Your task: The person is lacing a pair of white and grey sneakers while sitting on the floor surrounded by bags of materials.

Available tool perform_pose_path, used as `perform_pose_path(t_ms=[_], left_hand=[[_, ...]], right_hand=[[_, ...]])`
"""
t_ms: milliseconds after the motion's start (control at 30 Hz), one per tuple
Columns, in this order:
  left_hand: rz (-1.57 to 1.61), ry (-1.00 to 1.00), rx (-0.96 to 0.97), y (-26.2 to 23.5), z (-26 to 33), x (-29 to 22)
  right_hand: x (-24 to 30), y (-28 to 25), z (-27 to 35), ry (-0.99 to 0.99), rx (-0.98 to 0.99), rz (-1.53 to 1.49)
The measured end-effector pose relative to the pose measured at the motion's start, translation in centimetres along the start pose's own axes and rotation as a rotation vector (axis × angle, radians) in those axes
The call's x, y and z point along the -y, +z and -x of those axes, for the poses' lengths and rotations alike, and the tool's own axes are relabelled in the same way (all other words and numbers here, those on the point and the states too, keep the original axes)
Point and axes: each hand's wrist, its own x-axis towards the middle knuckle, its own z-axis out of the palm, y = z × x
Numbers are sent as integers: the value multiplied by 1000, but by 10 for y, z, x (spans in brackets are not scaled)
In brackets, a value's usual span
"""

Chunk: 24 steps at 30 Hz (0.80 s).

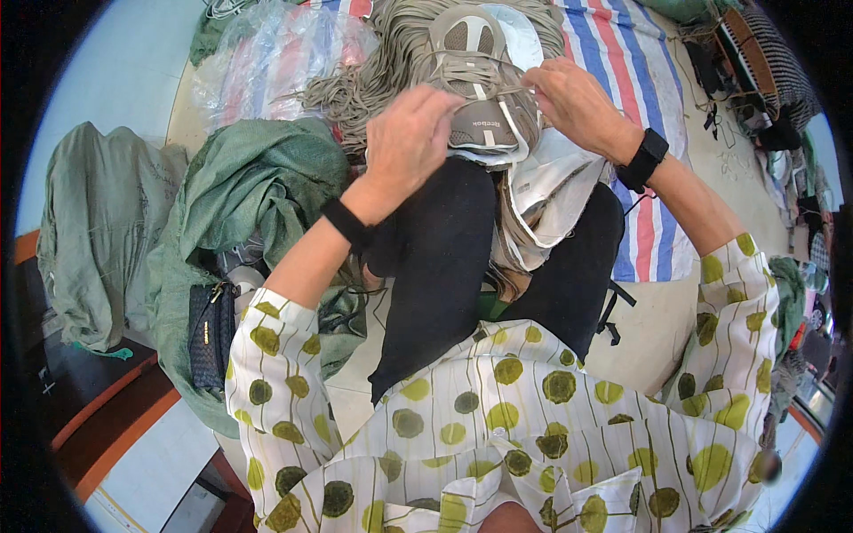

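Note:
A grey-beige shoe upper with white trim lies in front of me, over my knees, its tongue toward me. Beige shoelaces thread across it. My left hand is closed in a pinch at the upper's left side, slightly blurred, with lace at its fingertips. On the other side my right hand, below a black watch, pinches a lace between thumb and fingers. White-edged, unstitched-looking upper pieces hang between my knees under the shoe upper.
A large bundle of beige laces lies beyond the upper on a striped sheet. Clear plastic covers the sheet's left part. At my left stands a green sack with a black mesh pouch. Another sack is farther left.

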Motion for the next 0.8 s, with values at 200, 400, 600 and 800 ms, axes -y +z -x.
perform_pose_path(t_ms=[200,400,600,800], left_hand=[[-468,207,134,13,-38,7],[-502,369,181,1,-35,-1],[-306,-124,358,-45,53,6],[249,-678,359,-46,63,-6]], right_hand=[[7,1,-10,190,114,-102],[7,12,-8,114,80,32],[12,7,-16,113,112,-1],[22,7,-22,193,167,-245]])
